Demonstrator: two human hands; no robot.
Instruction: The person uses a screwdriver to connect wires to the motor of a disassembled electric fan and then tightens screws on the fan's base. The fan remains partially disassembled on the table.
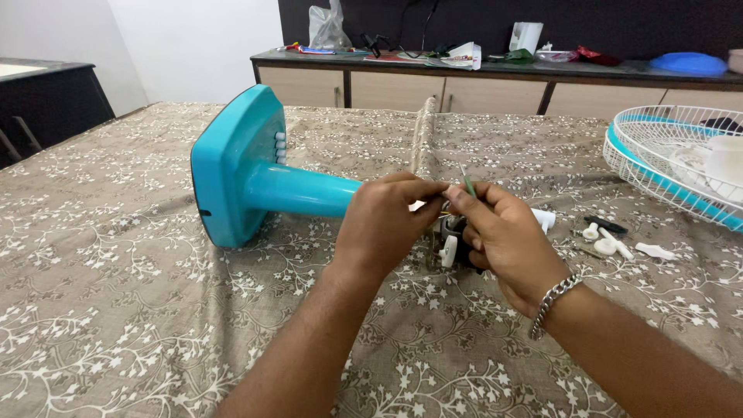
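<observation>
Together over the cloth-covered surface (155, 325), the left hand (383, 224) and right hand (503, 236) pinch thin wires (467, 183) above the fan's motor end (451, 244), beside its teal stand (255, 174); tugging could snap them.

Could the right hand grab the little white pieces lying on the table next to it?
Probably yes. The white pieces lie on the tablecloth just beside the right hand, nothing between them. But its fingers are pinching a thin green wire, so it would have to let go first.
</observation>
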